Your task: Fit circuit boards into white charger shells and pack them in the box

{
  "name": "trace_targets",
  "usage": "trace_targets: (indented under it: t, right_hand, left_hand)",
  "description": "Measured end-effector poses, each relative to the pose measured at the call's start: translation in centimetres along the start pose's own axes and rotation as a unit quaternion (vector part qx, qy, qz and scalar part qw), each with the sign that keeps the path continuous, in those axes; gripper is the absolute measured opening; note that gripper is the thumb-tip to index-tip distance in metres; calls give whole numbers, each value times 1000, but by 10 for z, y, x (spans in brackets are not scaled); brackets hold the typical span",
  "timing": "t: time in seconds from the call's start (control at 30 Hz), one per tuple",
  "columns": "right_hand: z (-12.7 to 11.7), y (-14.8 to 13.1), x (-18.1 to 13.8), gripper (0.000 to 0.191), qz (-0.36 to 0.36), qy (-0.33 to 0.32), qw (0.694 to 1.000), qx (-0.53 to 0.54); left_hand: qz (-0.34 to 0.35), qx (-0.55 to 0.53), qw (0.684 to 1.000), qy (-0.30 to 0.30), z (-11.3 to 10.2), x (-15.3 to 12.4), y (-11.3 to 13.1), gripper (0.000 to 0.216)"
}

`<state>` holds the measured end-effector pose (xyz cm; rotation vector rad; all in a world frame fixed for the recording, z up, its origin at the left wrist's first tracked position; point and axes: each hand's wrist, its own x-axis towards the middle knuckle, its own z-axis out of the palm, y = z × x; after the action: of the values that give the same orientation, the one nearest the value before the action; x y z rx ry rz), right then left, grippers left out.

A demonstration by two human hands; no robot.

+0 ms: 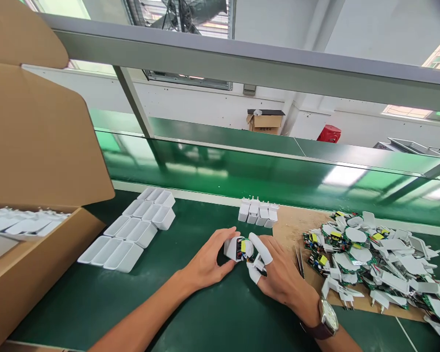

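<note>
My left hand (214, 256) grips a small white plastic housing (230, 248) between thumb and fingers, its open end turned to the right. My right hand (280, 269), with white finger cots on some fingers, holds a circuit board (246, 249) with a yellow component and a round white pad. The board sits at the mouth of the housing, partly covered by the right fingers; how deep it goes in cannot be seen. Tweezers (299, 261) lie just right of my right hand. Beyond both hands stands a short row of white housings with plug pins (258, 212).
Rows of open white housings (126, 234) stand at the left. An open cardboard box (55, 264) holding white parts is at the far left. Many circuit boards with white plug parts (359, 254) are heaped on a brown sheet (288, 225) at the right.
</note>
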<state>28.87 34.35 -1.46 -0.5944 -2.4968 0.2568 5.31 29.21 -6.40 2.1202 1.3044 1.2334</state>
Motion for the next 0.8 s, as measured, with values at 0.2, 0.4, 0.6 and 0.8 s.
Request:
trace_targets:
  t: [0.2, 0.4, 0.6, 0.8]
  right_hand:
    - [-2, 0, -2, 84, 3, -4, 1000, 5]
    - [-2, 4, -3, 86, 6, -3, 1000, 9]
    - [-2, 7, -4, 86, 23, -9, 999, 30]
    - [-3, 6, -4, 87, 28, -14, 999, 33]
  left_hand:
    - [0, 4, 1000, -2, 2, 0, -1, 78]
    - [-23, 16, 999, -15, 2, -1, -1, 78]
    - [-34, 28, 999, -10, 5, -2, -1, 75]
    - [-39, 33, 999, -6, 7, -3, -3, 74]
